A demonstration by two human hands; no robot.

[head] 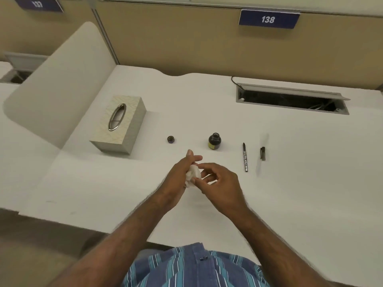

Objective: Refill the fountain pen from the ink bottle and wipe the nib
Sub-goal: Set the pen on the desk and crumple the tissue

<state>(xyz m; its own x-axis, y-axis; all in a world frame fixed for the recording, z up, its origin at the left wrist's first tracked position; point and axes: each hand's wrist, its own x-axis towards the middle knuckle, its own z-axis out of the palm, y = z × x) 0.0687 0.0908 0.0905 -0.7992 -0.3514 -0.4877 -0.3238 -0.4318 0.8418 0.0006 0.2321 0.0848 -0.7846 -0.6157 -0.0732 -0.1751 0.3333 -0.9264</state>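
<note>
My left hand [182, 172] cups crumpled tissue [193, 176]; right hand [219, 183] pinches it. Bottle [214, 141] uncapped, pen [245, 157] lying mid-desk, unheld. Nib wipe seemingly pending; capping left.

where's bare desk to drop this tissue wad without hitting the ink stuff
Bare desk lies in front of the tissue box, left of your left hand. More lies right of the pen cap, below the cable hatch. It is crowded along the row of bottle cap, open ink bottle and pen.
</note>
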